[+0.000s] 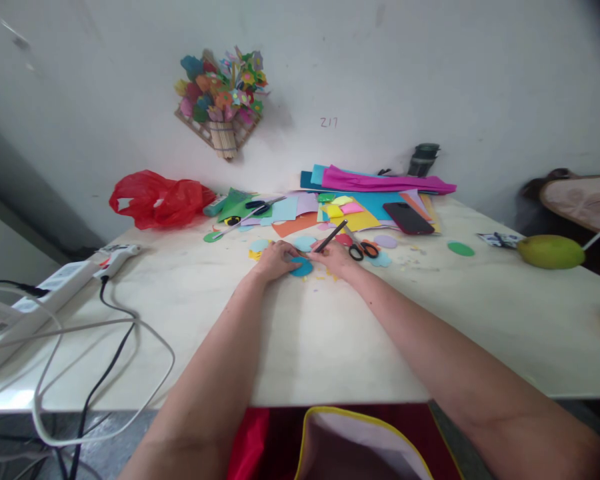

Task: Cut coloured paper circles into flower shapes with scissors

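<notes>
On the table, my left hand [276,260] rests with bent fingers pressed on the edge of a blue paper circle [303,268]. My right hand [334,258] is closed around a dark pen [333,235], which tilts up to the right. Between the fingertips is a thin brownish edge, too small to make out. Black-handled scissors [363,251] lie just right of my right hand. A pale blue paper piece [305,244] sits behind my hands, and yellow scraps [255,255] lie beside my left hand.
Coloured paper sheets [363,217], a phone [409,218] and more scissors [260,208] lie toward the wall. A red plastic bag [160,200] is at back left, a power strip [63,283] with cables at left. A green fruit [551,252] sits at right.
</notes>
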`<state>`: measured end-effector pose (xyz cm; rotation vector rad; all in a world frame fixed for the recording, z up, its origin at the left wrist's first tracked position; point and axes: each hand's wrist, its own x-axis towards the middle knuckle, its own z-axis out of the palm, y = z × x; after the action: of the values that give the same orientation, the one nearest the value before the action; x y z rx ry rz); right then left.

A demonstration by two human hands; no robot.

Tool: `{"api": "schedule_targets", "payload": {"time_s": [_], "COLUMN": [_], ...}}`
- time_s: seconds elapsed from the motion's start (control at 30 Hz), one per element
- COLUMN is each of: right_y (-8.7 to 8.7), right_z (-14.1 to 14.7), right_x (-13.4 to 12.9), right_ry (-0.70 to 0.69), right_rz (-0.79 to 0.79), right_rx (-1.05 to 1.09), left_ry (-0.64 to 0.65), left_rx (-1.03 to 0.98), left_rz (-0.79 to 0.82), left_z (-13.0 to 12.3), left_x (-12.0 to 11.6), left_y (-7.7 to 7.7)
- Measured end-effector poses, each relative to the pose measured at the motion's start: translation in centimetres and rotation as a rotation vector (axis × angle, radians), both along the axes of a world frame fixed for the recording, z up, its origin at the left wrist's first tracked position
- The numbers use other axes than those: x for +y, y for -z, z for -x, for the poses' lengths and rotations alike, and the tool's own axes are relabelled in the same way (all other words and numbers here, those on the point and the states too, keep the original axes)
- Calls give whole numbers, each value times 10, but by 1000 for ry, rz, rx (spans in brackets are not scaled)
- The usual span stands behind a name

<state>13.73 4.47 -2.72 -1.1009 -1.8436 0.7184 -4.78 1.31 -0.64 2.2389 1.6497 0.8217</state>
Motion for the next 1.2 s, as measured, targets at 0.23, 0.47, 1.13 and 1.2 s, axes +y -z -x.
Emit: {"api": "schedule_targets", "payload": {"time_s": [0.23, 0.47, 1.13, 1.2], "right_y": [4, 7, -9, -10], "right_z": [0, -1, -4, -3], "right_x": [2, 5, -7, -8], "right_ry": [1, 22, -44, -60], "right_rz": [2, 21, 88, 95], "right_rx": [41, 79, 549, 559], "left_ry": [4, -14, 47, 44], "left_rx": [-20, -59, -624, -648], "left_rz": [6, 2, 305, 322], "left_z": [1, -1, -1, -1], "left_x": [1, 2, -10, -10], "left_y": [1, 1, -7, -7]}}
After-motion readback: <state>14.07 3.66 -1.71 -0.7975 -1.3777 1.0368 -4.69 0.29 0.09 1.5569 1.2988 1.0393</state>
